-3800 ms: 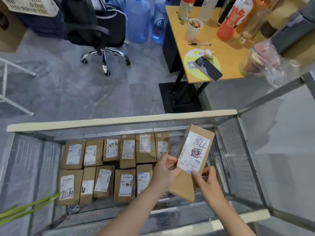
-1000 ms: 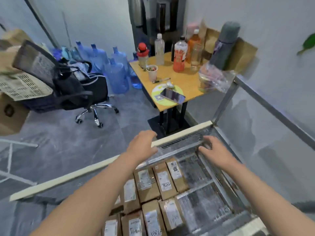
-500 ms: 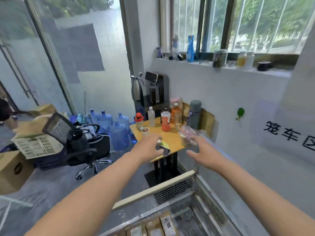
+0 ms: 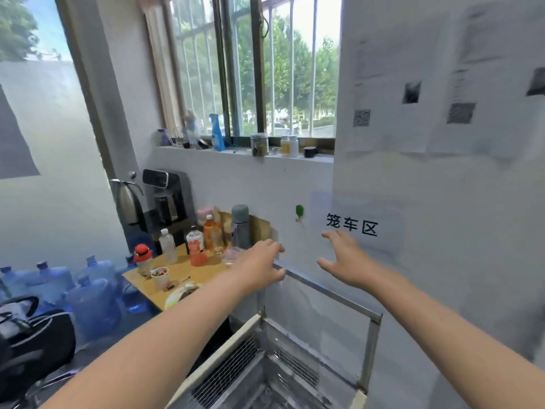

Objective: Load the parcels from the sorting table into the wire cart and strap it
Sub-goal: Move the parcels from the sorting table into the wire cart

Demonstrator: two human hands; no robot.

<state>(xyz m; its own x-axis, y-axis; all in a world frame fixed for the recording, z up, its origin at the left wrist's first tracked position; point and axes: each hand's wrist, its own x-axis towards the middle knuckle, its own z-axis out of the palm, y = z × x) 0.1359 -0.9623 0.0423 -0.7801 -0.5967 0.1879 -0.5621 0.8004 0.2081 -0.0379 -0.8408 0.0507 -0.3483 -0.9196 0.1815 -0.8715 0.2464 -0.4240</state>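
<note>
Flooding in as bright daylight through the barred window [image 4: 280,69] and the big glass pane [image 4: 44,128] at left, bleaching the sky to white and hazing that pane. Lighting the white wall [image 4: 265,187] evenly, throwing only a soft, faint shadow below the rail of the wire cart [image 4: 330,293]. Smearing with motion blur across the posted papers [image 4: 442,98], the right edge and the chair [image 4: 35,335] at lower left. Bending window bars and door post outward, wide-angle fashion. Keeping the table [image 4: 180,276] and its bottles [image 4: 194,246] fairly sharp.
</note>
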